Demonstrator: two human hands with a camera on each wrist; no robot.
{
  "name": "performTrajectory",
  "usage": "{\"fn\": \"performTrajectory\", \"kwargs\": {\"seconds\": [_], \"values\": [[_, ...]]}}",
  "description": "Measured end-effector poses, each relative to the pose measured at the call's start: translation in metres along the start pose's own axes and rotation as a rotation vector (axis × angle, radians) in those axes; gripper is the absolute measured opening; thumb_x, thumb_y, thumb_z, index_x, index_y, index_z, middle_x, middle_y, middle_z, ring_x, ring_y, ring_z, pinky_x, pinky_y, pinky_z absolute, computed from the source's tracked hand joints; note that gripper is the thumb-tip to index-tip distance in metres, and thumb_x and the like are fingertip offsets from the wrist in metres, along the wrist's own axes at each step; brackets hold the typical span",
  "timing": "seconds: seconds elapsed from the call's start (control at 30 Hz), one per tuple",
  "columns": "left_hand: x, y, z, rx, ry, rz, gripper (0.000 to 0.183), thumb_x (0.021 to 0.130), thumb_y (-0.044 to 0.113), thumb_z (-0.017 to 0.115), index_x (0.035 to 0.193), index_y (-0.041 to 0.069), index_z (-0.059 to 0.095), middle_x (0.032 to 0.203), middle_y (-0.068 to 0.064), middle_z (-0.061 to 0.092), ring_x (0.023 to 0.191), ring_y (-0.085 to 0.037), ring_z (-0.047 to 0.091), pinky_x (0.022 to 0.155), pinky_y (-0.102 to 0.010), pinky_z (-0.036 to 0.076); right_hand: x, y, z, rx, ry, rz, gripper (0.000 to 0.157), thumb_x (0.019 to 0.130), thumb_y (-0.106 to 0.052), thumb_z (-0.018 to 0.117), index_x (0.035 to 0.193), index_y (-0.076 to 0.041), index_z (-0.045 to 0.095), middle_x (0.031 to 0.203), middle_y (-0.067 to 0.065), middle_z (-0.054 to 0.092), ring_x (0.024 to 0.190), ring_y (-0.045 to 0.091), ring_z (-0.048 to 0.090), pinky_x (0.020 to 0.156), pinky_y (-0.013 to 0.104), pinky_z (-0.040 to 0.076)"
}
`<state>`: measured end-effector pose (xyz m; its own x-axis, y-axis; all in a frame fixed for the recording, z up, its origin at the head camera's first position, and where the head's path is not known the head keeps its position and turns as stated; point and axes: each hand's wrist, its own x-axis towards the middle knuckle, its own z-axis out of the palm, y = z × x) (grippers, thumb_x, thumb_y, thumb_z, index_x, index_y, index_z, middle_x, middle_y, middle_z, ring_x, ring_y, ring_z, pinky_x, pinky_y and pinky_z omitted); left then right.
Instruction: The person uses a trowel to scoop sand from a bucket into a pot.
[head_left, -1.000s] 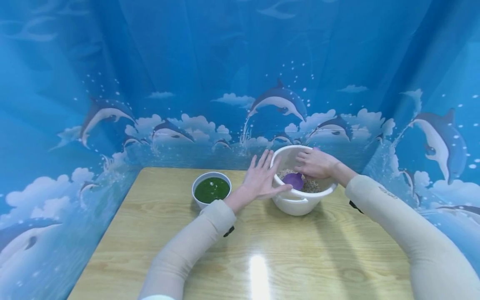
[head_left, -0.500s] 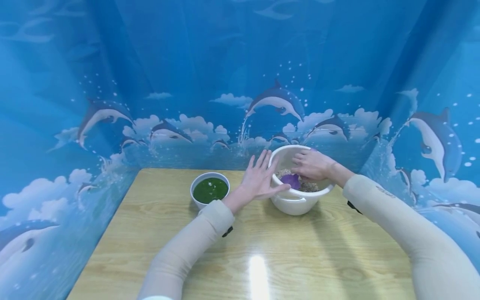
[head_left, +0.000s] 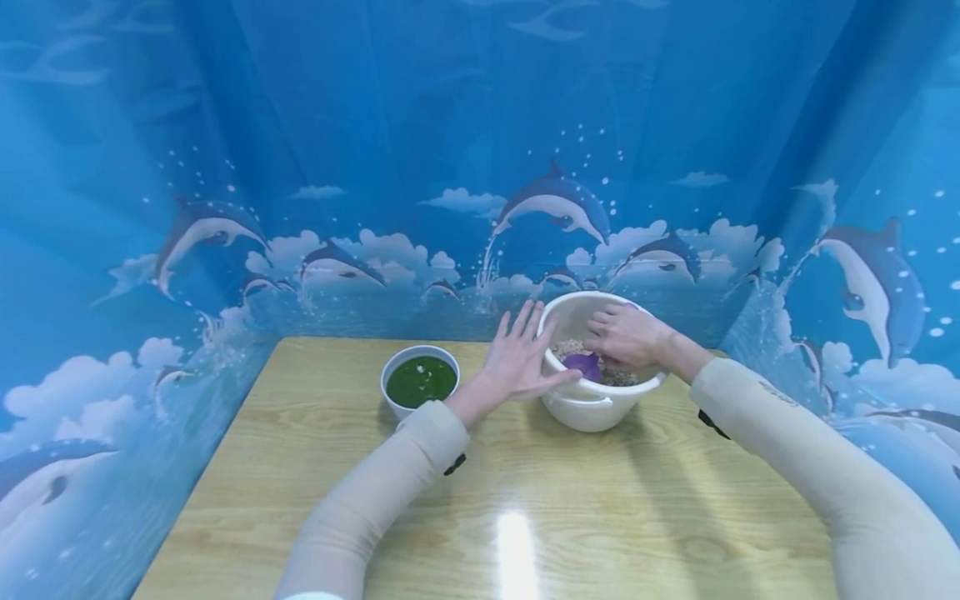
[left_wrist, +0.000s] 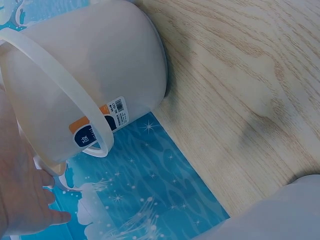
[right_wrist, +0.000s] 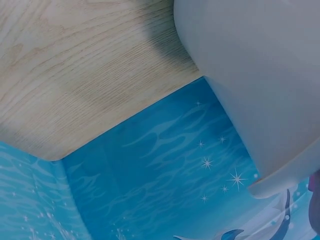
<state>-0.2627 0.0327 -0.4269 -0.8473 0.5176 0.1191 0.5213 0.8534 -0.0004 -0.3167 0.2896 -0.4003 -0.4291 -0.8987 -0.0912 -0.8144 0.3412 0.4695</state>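
A white bucket with a carry handle stands toward the back right of the table, a printed label showing on its side in the left wrist view. Pale and darker grain-like bits lie inside. My right hand reaches in over the rim and grips a purple scoop, whose bowl sits in the bits; a purple end shows past the knuckles. Fingers spread and straight, my left hand rests against the bucket's left rim. In the right wrist view, my hand is mostly hidden behind the bucket wall.
Left of the bucket, a white bowl holds dark green liquid with small pale spots. Behind the wooden table hangs a blue curtain printed with dolphins, close to the table's back edge.
My right hand shifts slightly inside the bucket and the scoop's bowl tilts, sinking a little lower and leftward. My left hand stays against the rim; the bowl has not moved.
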Motion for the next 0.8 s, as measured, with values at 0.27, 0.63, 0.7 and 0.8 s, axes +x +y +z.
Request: {"fn": "performTrajectory", "kwargs": {"seconds": [0.27,0.63,0.7,0.8], "values": [[0.001,-0.001,0.001,0.003,0.002,0.002,0.11,0.093,0.091,0.029,0.172,0.018,0.006,0.18,-0.015,0.011,0.168,-0.034,0.007,0.136,-0.059,0.017,-0.001,0.0,-0.003,0.052,-0.021,0.039,0.027,0.088,-0.039,0.081,0.105,-0.021,0.071,0.099,0.002,0.071,0.096,0.023,0.064,0.092,0.045,0.06],[0.0,-0.001,0.002,0.021,0.018,0.007,0.109,0.093,0.091,0.029,0.172,0.018,0.007,0.18,-0.015,0.012,0.168,-0.036,0.011,0.136,-0.059,0.02,-0.013,0.001,-0.006,0.128,0.001,0.124,0.026,0.092,-0.037,0.078,0.111,-0.02,0.074,0.098,0.003,0.067,0.096,0.023,0.062,0.078,0.043,0.061],[0.0,-0.001,0.002,0.019,0.014,0.005,0.109,0.093,0.091,0.029,0.172,0.018,0.007,0.18,-0.015,0.011,0.168,-0.035,0.009,0.136,-0.059,0.02,-0.015,0.001,-0.006,0.137,0.01,0.125,0.022,0.091,-0.035,0.078,0.107,-0.021,0.073,0.095,0.002,0.064,0.092,0.022,0.06,0.075,0.041,0.059],[0.0,-0.001,0.002,0.017,0.011,0.005,0.109,0.093,0.091,0.029,0.172,0.018,0.007,0.18,-0.015,0.011,0.168,-0.035,0.007,0.136,-0.058,0.019,-0.017,0.002,-0.006,0.146,0.031,0.128,0.018,0.089,-0.032,0.078,0.101,-0.02,0.072,0.09,0.0,0.06,0.086,0.02,0.057,0.071,0.039,0.057]]}}
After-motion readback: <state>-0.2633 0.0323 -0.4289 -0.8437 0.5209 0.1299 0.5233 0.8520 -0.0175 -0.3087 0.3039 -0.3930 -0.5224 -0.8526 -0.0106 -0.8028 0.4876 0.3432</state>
